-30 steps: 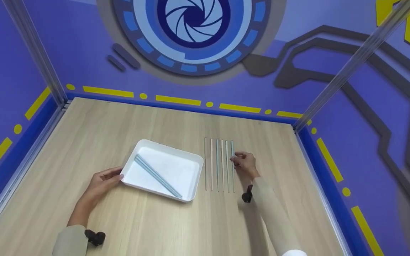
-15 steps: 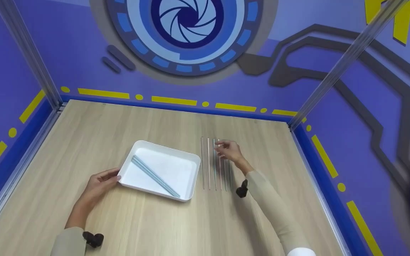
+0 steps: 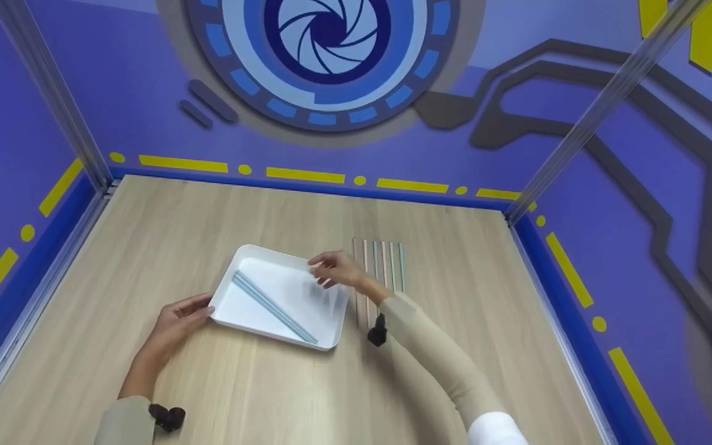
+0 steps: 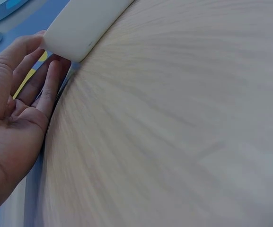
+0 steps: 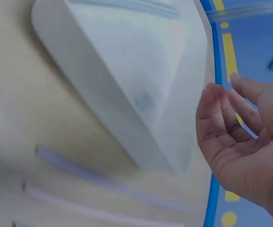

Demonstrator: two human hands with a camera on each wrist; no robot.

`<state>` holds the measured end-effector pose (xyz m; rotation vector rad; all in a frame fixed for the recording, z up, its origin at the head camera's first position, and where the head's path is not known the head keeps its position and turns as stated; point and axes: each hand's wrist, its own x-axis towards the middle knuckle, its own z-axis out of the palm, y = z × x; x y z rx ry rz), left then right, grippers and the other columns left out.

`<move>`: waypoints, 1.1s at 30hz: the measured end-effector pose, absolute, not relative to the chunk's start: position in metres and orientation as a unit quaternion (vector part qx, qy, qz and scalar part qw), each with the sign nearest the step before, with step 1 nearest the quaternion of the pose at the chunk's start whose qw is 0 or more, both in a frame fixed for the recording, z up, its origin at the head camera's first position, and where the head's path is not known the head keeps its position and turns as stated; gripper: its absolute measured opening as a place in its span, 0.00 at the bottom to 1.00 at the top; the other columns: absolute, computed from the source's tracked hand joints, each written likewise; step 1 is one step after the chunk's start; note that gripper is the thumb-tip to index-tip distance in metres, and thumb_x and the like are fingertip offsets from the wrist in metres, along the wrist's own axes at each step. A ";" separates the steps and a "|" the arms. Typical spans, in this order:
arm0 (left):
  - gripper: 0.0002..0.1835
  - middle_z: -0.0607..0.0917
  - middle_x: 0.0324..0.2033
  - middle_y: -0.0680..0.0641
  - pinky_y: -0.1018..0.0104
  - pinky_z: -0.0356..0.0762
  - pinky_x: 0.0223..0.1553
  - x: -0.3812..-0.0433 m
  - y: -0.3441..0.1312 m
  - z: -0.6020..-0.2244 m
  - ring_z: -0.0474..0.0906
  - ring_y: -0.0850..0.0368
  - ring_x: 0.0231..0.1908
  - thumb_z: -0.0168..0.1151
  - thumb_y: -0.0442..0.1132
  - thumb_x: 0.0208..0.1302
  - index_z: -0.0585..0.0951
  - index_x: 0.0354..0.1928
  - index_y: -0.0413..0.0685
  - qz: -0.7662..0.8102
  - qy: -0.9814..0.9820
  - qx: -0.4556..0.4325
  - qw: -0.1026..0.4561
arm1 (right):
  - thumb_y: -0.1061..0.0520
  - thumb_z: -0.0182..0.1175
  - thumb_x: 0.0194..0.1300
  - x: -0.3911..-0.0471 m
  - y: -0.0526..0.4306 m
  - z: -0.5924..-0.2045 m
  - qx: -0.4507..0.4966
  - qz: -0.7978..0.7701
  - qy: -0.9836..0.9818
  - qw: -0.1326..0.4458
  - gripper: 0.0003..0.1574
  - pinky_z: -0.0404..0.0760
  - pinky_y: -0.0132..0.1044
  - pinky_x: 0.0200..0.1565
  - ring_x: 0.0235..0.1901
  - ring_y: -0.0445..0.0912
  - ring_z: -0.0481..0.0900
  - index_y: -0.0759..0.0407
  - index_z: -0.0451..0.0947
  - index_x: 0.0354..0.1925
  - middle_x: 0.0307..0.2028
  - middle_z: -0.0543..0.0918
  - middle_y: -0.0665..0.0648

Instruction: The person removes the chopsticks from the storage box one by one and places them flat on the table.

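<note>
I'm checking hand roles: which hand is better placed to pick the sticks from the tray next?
Probably the right hand: it hovers empty above the white tray, while the left hand holds its edge.

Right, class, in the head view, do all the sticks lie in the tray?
No, a row of sticks lies on the table beside the tray.

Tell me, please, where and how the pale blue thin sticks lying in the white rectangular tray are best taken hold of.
Probably pinch the pale blue thin sticks at mid-length, across their narrow width, coming from above: they lie diagonally side by side, and the raised walls of the white rectangular tray would hinder a low approach.
</note>
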<state>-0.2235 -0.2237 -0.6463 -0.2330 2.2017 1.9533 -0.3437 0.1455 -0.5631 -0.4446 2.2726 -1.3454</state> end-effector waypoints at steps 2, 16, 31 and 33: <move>0.36 0.75 0.70 0.37 0.83 0.77 0.54 -0.223 -0.223 -0.647 0.76 0.78 0.51 0.72 0.49 0.65 0.74 0.70 0.40 0.659 0.742 -0.077 0.095 | 0.61 0.63 0.72 -0.341 0.130 -0.568 -0.172 -0.476 0.824 0.254 0.20 0.90 0.38 0.41 0.36 0.46 0.87 0.69 0.80 0.59 0.43 0.87 0.70; 0.36 0.73 0.70 0.36 0.82 0.77 0.55 -0.223 -0.219 -0.647 0.77 0.77 0.52 0.71 0.49 0.66 0.73 0.70 0.40 0.670 0.732 -0.066 0.105 | 0.61 0.67 0.69 -0.315 0.063 -0.595 -0.218 -0.342 0.888 0.215 0.15 0.76 0.22 0.26 0.24 0.39 0.78 0.64 0.85 0.52 0.35 0.87 0.58; 0.34 0.77 0.68 0.38 0.81 0.78 0.54 -0.223 -0.225 -0.651 0.78 0.78 0.51 0.72 0.46 0.65 0.75 0.69 0.39 0.668 0.736 -0.066 0.088 | 0.61 0.67 0.67 -0.313 0.060 -0.596 -0.236 -0.242 0.923 0.182 0.17 0.72 0.24 0.26 0.25 0.37 0.75 0.58 0.84 0.54 0.37 0.88 0.54; 0.34 0.77 0.68 0.38 0.81 0.78 0.54 -0.223 -0.225 -0.651 0.78 0.77 0.51 0.71 0.46 0.66 0.75 0.69 0.38 0.666 0.738 -0.065 0.087 | 0.61 0.67 0.67 -0.314 0.061 -0.597 -0.238 -0.231 0.926 0.182 0.17 0.73 0.25 0.27 0.26 0.37 0.76 0.58 0.84 0.55 0.39 0.88 0.55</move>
